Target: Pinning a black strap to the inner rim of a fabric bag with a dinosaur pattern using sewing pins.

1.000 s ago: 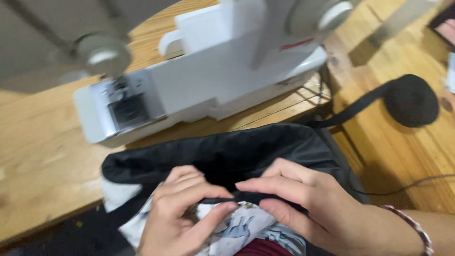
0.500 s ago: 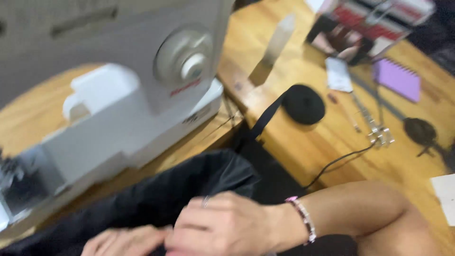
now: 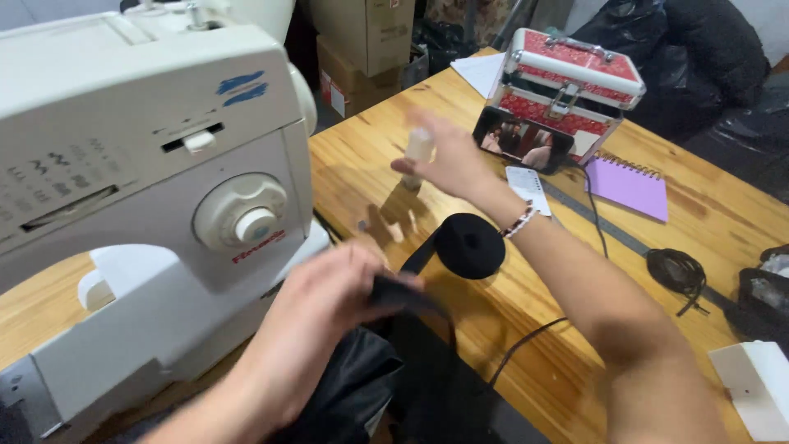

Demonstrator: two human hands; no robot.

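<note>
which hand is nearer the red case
Right. The right hand, holding a small pale bottle, is raised just left of the red case; the left hand is lower, by the sewing machine, gripping black strap.

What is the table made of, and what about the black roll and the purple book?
The table looks like light varnished wood: plank seams and grain show. The black roll seems to be woven strap, matte and soft-looking. The purple book is likely paper with a smooth, perhaps plastic cover and a wire spiral along its top.
</note>
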